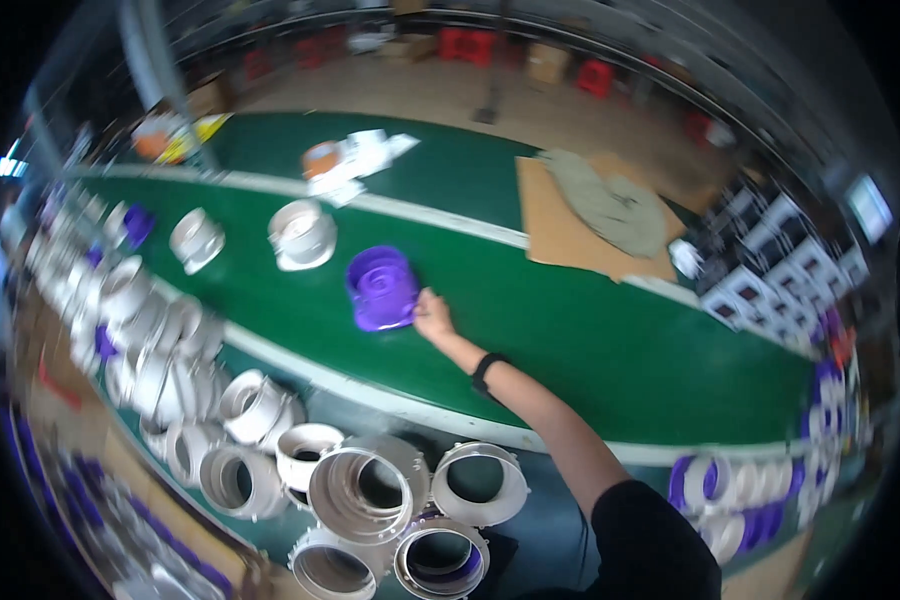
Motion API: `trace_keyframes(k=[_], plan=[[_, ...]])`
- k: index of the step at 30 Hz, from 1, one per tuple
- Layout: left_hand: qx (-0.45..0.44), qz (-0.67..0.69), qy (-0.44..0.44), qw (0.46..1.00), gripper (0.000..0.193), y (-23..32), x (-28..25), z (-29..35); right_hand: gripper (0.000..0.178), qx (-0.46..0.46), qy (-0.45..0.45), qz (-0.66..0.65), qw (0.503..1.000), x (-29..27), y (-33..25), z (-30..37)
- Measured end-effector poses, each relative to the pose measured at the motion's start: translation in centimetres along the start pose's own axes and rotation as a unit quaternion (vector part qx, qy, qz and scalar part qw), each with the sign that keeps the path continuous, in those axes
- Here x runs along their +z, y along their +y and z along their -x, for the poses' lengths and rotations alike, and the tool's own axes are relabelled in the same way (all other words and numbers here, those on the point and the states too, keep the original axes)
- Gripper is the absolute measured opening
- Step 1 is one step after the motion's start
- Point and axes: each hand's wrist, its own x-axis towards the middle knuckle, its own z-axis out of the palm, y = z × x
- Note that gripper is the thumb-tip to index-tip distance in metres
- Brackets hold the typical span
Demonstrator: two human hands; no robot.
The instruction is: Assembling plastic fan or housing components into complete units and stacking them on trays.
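Observation:
My right hand (431,314) reaches out over the green surface from the lower right, a black band round its wrist. Its fingers are closed on the right edge of a purple plastic housing (382,285), a rounded part with a circular recess and a flat base edge. Whether the housing rests on the green surface or is slightly raised, I cannot tell. To its left stand a white round housing (303,233) of similar shape and another white housing (198,238) farther along. My left hand is out of view.
Several white rings (368,488) are piled along the near edge, with more stacked at left. White papers (365,155) lie beyond the green belt (590,350). A cardboard sheet (545,220) bears grey-green cloth (610,205). Stacked black-and-white parts (785,265) stand at right.

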Motion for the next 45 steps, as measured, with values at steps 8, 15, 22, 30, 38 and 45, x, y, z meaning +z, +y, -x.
trace_keyframes(k=[8,15,22,30,38,45], plan=[[-0.172,-0.083,-0.248,0.95,0.053,-21.0,14.8,-4.9,0.012,0.229,0.052,-0.349,0.907,-2.9,0.9,1.4],[-0.148,-0.177,-0.326,0.917,0.054,-22.3,15.5,-0.5,0.015,0.229,0.068,-0.235,0.942,-10.6,-0.1,2.9],[0.039,-0.285,-0.203,0.936,0.056,-8.0,6.1,5.2,0.013,0.108,-0.061,-0.402,0.907,-20.4,-6.0,5.4],[-0.048,0.281,0.013,0.958,0.068,11.2,4.8,28.4,0.026,0.005,-0.036,-0.428,0.903,-35.8,-9.0,9.1],[-0.057,0.285,0.002,0.957,0.07,16.6,0.0,43.4,0.038,-0.014,-0.154,-0.452,0.879,-38.2,-13.5,12.6],[0.035,0.311,0.088,0.946,0.06,21.7,-5.9,56.6,0.035,-0.23,-0.235,-0.315,0.89,-38.5,-21.5,22.7]])
